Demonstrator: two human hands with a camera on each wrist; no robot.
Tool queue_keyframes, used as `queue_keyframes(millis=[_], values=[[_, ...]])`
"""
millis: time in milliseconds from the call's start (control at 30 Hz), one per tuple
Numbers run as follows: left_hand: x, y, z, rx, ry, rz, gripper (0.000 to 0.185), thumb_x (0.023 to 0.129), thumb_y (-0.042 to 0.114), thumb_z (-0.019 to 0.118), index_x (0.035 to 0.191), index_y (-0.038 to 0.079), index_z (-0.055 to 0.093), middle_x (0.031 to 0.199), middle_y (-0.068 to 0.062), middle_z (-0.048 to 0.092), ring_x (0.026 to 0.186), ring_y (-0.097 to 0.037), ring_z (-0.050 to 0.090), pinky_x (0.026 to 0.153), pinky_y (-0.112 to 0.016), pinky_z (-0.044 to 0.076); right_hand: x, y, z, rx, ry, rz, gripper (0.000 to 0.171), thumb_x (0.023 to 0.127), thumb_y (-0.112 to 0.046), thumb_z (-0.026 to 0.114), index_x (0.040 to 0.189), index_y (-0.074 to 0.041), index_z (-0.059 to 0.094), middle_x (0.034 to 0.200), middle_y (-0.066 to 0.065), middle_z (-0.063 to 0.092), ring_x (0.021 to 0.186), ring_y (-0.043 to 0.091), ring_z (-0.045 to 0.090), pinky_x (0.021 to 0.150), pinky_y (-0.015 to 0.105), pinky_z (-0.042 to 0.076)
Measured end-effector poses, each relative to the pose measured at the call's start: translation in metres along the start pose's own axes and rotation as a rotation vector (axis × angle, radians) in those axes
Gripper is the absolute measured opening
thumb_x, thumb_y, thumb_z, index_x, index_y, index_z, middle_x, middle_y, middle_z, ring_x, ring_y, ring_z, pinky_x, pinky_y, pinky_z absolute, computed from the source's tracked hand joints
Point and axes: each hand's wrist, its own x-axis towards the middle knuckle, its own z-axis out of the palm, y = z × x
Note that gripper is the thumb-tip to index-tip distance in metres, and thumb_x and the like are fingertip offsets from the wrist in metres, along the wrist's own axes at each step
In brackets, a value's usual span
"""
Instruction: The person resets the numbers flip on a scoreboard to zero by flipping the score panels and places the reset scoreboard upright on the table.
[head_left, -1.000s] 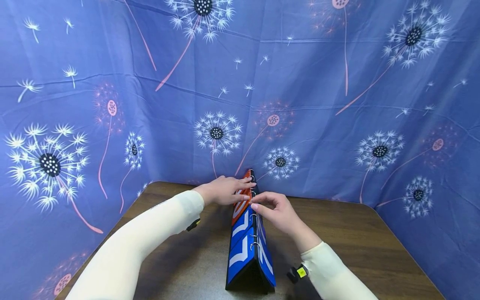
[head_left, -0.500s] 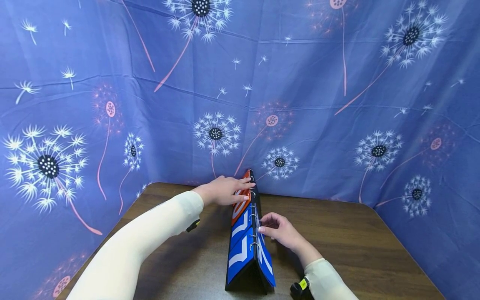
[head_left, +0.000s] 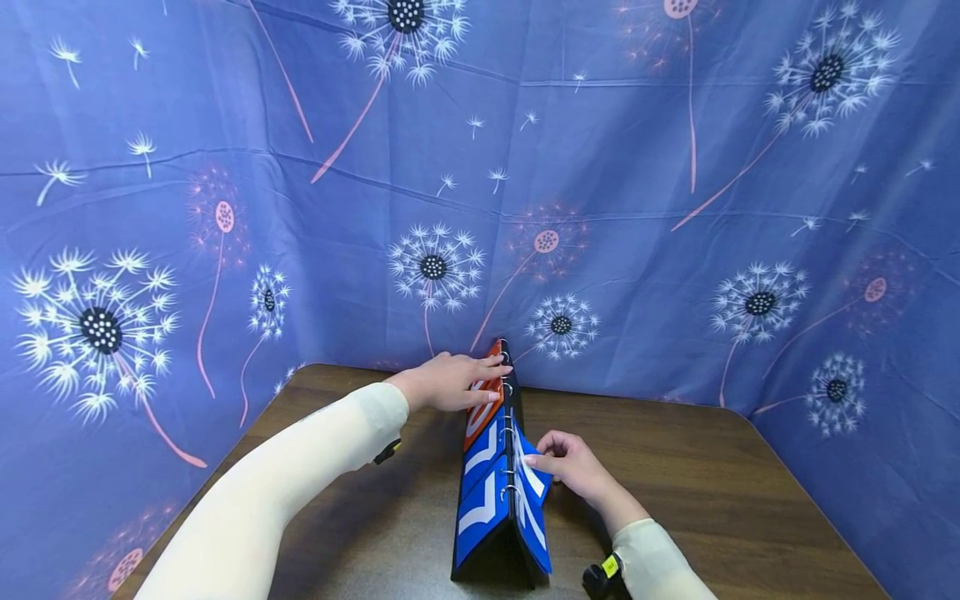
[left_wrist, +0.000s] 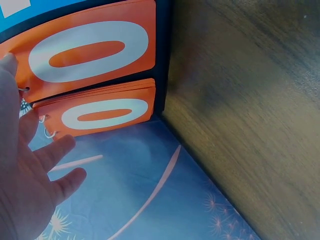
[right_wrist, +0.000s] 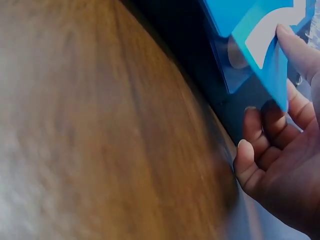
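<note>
A tabletop flip scoreboard stands tent-fashion in the lower middle of the head view, its ringed ridge running straight away from the person toward the backdrop, so the long axis points up the frame. On its right-hand slope a blue card is lifted off the stack; the right hand pinches it by the edge, thumb on the printed face and fingers curled behind, as the right wrist view shows. That hand is the nearer one, low on the ridge. The left hand lies farther up, fingers straight and flat on the orange cards at the far end, pressing rather than gripping. The wooden table carries it all; a blue dandelion-print cloth hangs behind.
</note>
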Motion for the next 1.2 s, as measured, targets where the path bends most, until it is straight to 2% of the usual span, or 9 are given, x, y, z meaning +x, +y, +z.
queue_keyframes(millis=[133,267,333,400,600,833,933,1033,1200], values=[[0.001,0.0,0.001,0.011,-0.001,-0.007,0.063,0.1,0.072,0.038,0.158,0.056,0.02,0.173,0.012,0.018,0.155,-0.027,0.037,0.12,-0.065,0.032,-0.001,0.004,-0.004,0.003,-0.019,-0.025,0.031,0.096,-0.03,0.073,0.091,0.0,0.066,0.082,0.009,0.066,0.076,0.021,0.061,0.064,0.034,0.053],[0.001,0.001,0.001,0.012,-0.002,-0.007,0.063,0.1,0.072,0.039,0.158,0.055,0.02,0.173,0.011,0.018,0.154,-0.027,0.037,0.12,-0.065,0.032,-0.001,0.006,-0.006,0.031,-0.058,-0.05,0.032,0.099,-0.028,0.069,0.093,0.003,0.067,0.089,0.024,0.069,0.075,0.021,0.064,0.064,0.034,0.054],[0.001,0.001,0.0,0.013,-0.002,-0.006,0.063,0.1,0.071,0.04,0.158,0.054,0.021,0.173,0.011,0.019,0.154,-0.027,0.038,0.119,-0.065,0.032,0.0,0.006,-0.007,0.041,-0.071,-0.056,0.031,0.1,-0.028,0.068,0.096,0.003,0.068,0.093,0.027,0.07,0.076,0.021,0.065,0.065,0.033,0.055],[0.001,0.002,0.0,0.015,-0.005,-0.008,0.063,0.1,0.07,0.04,0.159,0.053,0.021,0.173,0.011,0.019,0.154,-0.027,0.038,0.119,-0.065,0.032,0.0,0.006,-0.008,0.05,-0.078,-0.055,0.03,0.1,-0.027,0.067,0.099,0.003,0.069,0.093,0.025,0.072,0.076,0.02,0.066,0.067,0.034,0.056],[0.002,0.001,0.0,0.005,-0.013,-0.014,0.066,0.101,0.07,0.04,0.161,0.046,0.025,0.173,0.013,0.016,0.154,-0.029,0.038,0.12,-0.066,0.031,0.0,0.008,-0.017,0.064,-0.076,-0.011,0.033,0.1,-0.03,0.067,0.109,0.001,0.071,0.091,0.005,0.074,0.081,0.018,0.068,0.073,0.035,0.059],[0.002,0.0,0.0,0.001,-0.01,-0.006,0.066,0.101,0.069,0.041,0.161,0.046,0.026,0.173,0.013,0.017,0.152,-0.029,0.041,0.119,-0.066,0.032,0.0,0.011,-0.035,0.168,-0.139,-0.014,0.032,0.103,-0.028,0.063,0.107,0.003,0.067,0.089,0.0,0.075,0.076,0.016,0.072,0.073,0.03,0.062],[0.001,0.0,0.0,0.0,-0.009,-0.006,0.066,0.101,0.069,0.04,0.161,0.046,0.025,0.173,0.013,0.017,0.152,-0.029,0.041,0.119,-0.065,0.032,-0.001,0.01,-0.044,0.208,-0.172,-0.039,0.023,0.105,-0.025,0.06,0.104,-0.003,0.067,0.088,-0.002,0.076,0.074,0.013,0.073,0.072,0.03,0.062],[0.001,0.001,0.0,-0.004,-0.006,-0.001,0.065,0.101,0.069,0.04,0.161,0.047,0.025,0.173,0.011,0.018,0.153,-0.029,0.04,0.119,-0.067,0.031,-0.004,0.005,-0.054,0.254,-0.166,-0.056,0.016,0.106,-0.023,0.058,0.1,-0.012,0.068,0.085,-0.005,0.076,0.072,0.009,0.071,0.067,0.027,0.061],[0.0,0.0,0.001,-0.009,0.0,0.008,0.064,0.102,0.068,0.037,0.161,0.046,0.025,0.173,0.009,0.019,0.154,-0.029,0.038,0.119,-0.07,0.028,-0.014,-0.013,-0.066,0.417,-0.125,-0.078,0.02,0.107,-0.019,0.053,0.102,-0.022,0.072,0.087,-0.006,0.076,0.072,0.007,0.072,0.065,0.025,0.061]])
